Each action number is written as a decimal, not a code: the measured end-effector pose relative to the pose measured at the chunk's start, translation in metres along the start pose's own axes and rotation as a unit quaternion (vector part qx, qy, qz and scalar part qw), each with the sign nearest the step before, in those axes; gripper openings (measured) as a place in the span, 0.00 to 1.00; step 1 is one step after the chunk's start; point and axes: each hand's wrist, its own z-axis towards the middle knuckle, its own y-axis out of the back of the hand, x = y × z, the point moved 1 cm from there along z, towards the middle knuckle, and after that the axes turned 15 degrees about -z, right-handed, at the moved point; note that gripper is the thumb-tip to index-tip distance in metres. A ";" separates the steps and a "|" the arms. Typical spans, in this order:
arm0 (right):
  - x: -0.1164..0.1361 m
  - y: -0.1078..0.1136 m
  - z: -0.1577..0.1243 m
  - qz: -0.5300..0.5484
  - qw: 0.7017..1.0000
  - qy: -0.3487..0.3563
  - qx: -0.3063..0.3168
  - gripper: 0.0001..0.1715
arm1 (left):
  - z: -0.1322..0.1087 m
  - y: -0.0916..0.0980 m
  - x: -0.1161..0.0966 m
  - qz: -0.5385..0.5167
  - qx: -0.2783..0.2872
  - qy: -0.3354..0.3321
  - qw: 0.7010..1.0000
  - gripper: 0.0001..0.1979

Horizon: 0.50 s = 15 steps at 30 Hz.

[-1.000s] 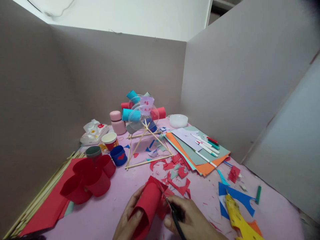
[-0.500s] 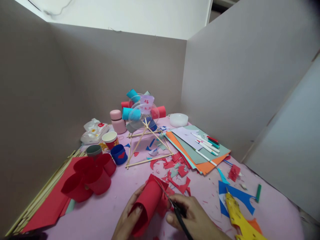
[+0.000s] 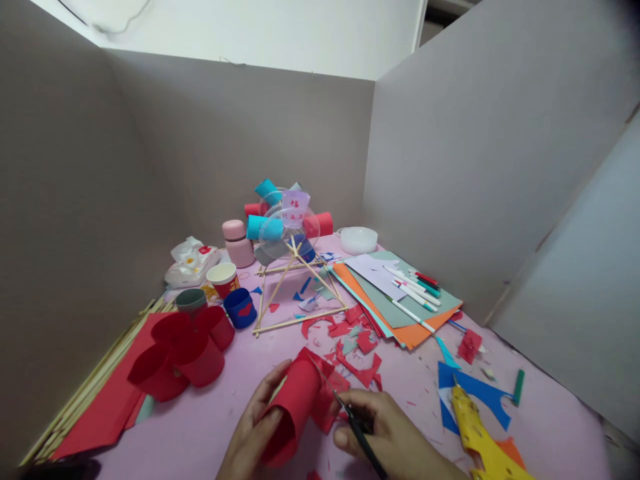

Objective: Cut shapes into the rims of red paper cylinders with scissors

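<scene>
My left hand (image 3: 256,419) is wrapped round a red paper tube (image 3: 294,408), its thumb reaching into the open near end. A pair of black-handled scissors (image 3: 356,427) is in my right hand (image 3: 384,427), with the blades laid against the tube's far right edge. Whether the blades are parted cannot be made out. Red paper scraps (image 3: 357,360) lie just beyond the tube and beside the scissors. Left of my left hand stand several red paper cups (image 3: 199,359), a grey one (image 3: 191,301) and a blue one with a red heart (image 3: 241,310).
A stick frame (image 3: 295,323) carries a wheel with coloured paper tubes (image 3: 265,228). Paper sheets (image 3: 400,327) with several markers (image 3: 413,291) lie right of it. A yellow glue gun (image 3: 470,420) rests at front right. Red sheets (image 3: 107,400) and wooden sticks (image 3: 60,420) lie left.
The red tube has turned slightly in my left hand, and the flap by the scissors hangs lower on the right. My right hand stays nearly in place.
</scene>
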 end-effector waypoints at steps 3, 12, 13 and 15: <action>-0.001 0.000 0.000 -0.029 0.999 0.013 -0.004 0.14 | 0.003 0.007 0.002 0.009 0.001 -0.030 0.999 0.34; -0.002 0.000 -0.001 -0.120 0.992 -0.015 -0.024 0.12 | -0.002 0.000 0.006 -0.019 0.031 -0.020 0.999 0.27; -0.002 0.001 -0.001 -0.123 0.992 -0.012 -0.026 0.13 | -0.002 0.000 0.006 -0.018 0.030 -0.019 0.999 0.27; -0.004 0.001 -0.002 -0.135 0.990 -0.011 -0.034 0.16 | -0.002 0.000 0.006 -0.014 0.025 -0.021 0.999 0.27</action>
